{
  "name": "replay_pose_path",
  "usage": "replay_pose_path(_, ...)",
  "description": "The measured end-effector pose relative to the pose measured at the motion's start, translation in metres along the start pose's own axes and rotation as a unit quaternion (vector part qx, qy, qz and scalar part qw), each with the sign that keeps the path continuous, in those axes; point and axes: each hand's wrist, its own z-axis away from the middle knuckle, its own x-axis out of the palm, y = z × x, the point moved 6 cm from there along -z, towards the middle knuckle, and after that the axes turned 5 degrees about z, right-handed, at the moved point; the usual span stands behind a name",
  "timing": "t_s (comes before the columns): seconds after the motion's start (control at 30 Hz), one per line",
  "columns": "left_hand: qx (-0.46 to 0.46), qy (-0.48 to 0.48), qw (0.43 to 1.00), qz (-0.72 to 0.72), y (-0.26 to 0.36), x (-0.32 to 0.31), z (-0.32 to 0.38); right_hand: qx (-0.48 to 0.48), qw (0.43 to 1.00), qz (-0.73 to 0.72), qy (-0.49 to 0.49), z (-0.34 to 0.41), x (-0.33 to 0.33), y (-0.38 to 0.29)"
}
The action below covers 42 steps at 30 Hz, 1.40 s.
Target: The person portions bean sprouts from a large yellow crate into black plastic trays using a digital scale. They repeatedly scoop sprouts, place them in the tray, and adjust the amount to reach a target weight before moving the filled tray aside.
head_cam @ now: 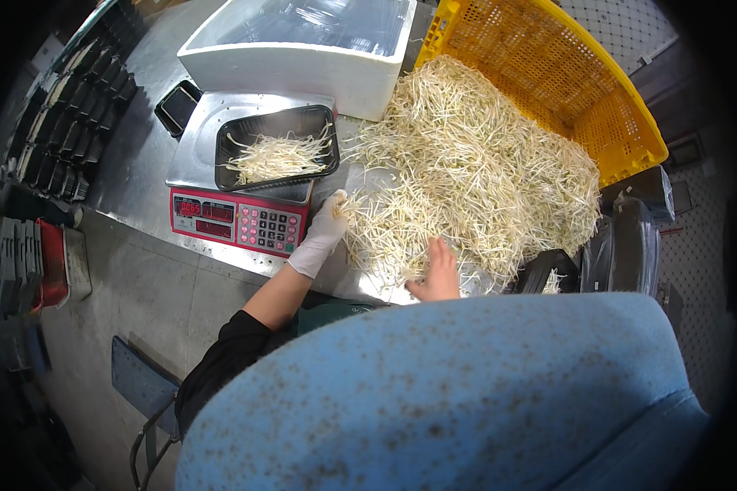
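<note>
A big heap of bean sprouts (467,166) spreads over the metal table (141,178). At its left edge, my left hand (324,230), in a white glove, has its fingers curled on some sprouts. My right hand (440,274) is bare, with thumb and fingers apart, at the near edge of the heap; the blue surface hides its wrist. Left of the heap stands a red digital scale (236,222) with a lit display. A black plastic tray (224,147) with a bunch of sprouts in it sits tilted on the steel pan (206,123).
Behind the scale is a white foam box (288,70) of clear plastic pieces. A yellow perforated crate (626,132) lies tipped behind the heap. Stacked black trays (74,116) stand far left, a small black tray (178,109) nearer. Blue spotted fabric (436,393) fills the foreground.
</note>
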Motion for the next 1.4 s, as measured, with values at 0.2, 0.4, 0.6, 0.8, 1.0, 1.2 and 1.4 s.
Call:
replay_pose_path(0.2,0.039,-0.097,0.976,0.19,0.052,0.022,0.024,0.09,0.963,-0.254,0.017,-0.02,-0.033,0.048)
replay_pose_path(0.4,0.15,-0.119,0.977,-0.097,0.028,0.046,0.02,0.025,0.986,-0.135,0.091,0.009,-0.034,0.052)
replay_pose_path(0.6,0.242,-0.084,0.882,-0.394,0.063,0.077,0.054,0.091,0.961,-0.187,0.18,0.039,0.01,0.041)
replay_pose_path(0.8,0.364,-0.17,0.899,-0.177,0.065,0.068,0.04,0.025,0.972,-0.151,0.179,-0.004,-0.009,0.032)
replay_pose_path(1.0,0.342,-0.217,0.891,-0.203,0.076,0.071,0.063,-0.034,0.987,-0.145,0.066,-0.029,-0.002,0.0)
replay_pose_path(1.2,0.368,-0.231,0.835,-0.338,0.091,0.056,0.086,-0.045,0.99,-0.099,0.087,-0.091,-0.024,-0.007)
replay_pose_path(1.4,0.299,-0.174,0.885,-0.312,0.079,0.031,0.079,-0.079,0.994,-0.069,0.038,-0.055,0.004,-0.005)
